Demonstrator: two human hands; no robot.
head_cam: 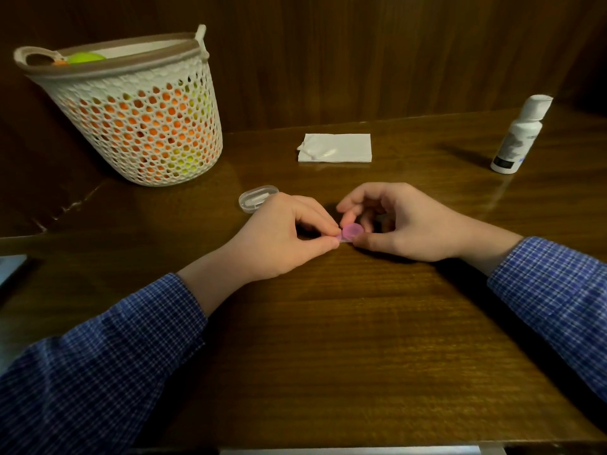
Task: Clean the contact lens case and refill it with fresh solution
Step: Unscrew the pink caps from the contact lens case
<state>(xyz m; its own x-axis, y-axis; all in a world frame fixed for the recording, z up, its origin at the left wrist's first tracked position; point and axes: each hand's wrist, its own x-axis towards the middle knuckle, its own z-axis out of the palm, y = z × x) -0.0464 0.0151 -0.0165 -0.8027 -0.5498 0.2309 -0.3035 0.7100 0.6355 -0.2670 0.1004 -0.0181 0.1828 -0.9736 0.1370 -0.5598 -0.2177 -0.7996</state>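
Head view: both hands meet at the middle of the wooden table (328, 356); the left hand (282, 238) is closed, thumb and forefinger pinching one end of the pink lens case (349, 232); the right hand (397, 221) is curled, its fingertips (345, 221) on the round pink cap; case held just above the tabletop. Behind: clear plastic box (258, 198), folded tissue (335, 148), white solution bottle (520, 136) upright at far right, mesh basket (138, 119) at far left.
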